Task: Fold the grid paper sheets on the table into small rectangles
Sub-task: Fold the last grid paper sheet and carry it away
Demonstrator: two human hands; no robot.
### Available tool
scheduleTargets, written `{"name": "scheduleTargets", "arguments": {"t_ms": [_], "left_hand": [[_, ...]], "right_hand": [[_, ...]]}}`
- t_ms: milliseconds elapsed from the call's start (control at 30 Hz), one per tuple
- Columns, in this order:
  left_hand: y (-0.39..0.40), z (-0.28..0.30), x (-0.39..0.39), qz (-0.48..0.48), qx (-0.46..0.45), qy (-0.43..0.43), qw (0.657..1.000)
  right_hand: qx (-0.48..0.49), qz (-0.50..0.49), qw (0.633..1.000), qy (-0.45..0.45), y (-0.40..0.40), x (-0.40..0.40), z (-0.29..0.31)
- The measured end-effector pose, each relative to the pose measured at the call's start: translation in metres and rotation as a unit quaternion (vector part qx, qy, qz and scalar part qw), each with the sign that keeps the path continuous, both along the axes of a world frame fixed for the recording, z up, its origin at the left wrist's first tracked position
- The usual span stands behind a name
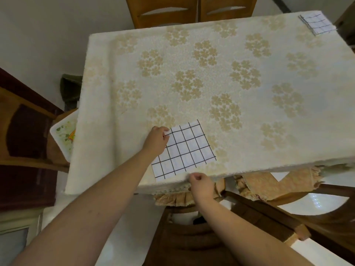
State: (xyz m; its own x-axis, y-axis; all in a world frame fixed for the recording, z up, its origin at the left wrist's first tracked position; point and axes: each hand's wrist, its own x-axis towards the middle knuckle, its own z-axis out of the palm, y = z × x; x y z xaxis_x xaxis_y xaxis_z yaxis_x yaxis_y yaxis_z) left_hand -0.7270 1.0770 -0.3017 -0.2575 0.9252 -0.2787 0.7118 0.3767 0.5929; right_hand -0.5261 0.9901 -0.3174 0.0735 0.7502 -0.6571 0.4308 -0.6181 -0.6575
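Note:
A white grid paper sheet (pixel 185 149) with black lines lies flat near the table's front edge. My left hand (pixel 156 140) pinches its far left corner. At the front edge of the table my right hand (pixel 200 184) has its fingers curled at the sheet's near corner; whether it grips the paper is unclear. A small stack of folded grid paper (pixel 317 23) rests at the table's far right corner.
The table (pixel 249 83) wears a cream cloth with beige flower clusters. Wooden chairs stand at the far side (pixel 163 10), on the left (pixel 23 141) and under the near edge (pixel 259 208). A white tray (pixel 64 135) lies on the left chair.

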Motion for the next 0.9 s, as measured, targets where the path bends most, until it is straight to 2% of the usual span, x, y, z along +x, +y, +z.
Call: {"name": "scheduleTargets", "arguments": {"t_ms": [133, 200, 300, 433, 600, 767, 900], "left_hand": [[0.029, -0.005, -0.008, -0.005, -0.074, 0.015, 0.997], [0.038, -0.009, -0.011, 0.006, -0.092, 0.013, 0.996], [0.047, -0.012, -0.013, 0.013, -0.096, 0.008, 0.995], [0.054, -0.013, -0.010, -0.027, -0.111, 0.026, 0.993], [0.056, -0.009, -0.011, -0.046, -0.127, 0.022, 0.991], [0.050, 0.000, -0.018, 0.006, -0.108, -0.093, 0.990], [0.045, 0.016, -0.023, 0.051, -0.118, -0.231, 0.964]], "right_hand": [[-0.044, -0.101, 0.992, 0.061, -0.005, -0.006, 0.000], [-0.075, -0.158, 0.976, 0.127, -0.006, -0.009, 0.007], [-0.107, -0.215, 0.954, 0.181, -0.001, -0.014, 0.013], [-0.138, -0.271, 0.927, 0.219, 0.006, -0.022, 0.014], [-0.153, -0.284, 0.920, 0.221, 0.012, -0.023, 0.017], [-0.129, -0.236, 0.930, 0.252, 0.014, -0.009, 0.019], [-0.098, -0.216, 0.937, 0.256, 0.024, 0.008, 0.025]]}}
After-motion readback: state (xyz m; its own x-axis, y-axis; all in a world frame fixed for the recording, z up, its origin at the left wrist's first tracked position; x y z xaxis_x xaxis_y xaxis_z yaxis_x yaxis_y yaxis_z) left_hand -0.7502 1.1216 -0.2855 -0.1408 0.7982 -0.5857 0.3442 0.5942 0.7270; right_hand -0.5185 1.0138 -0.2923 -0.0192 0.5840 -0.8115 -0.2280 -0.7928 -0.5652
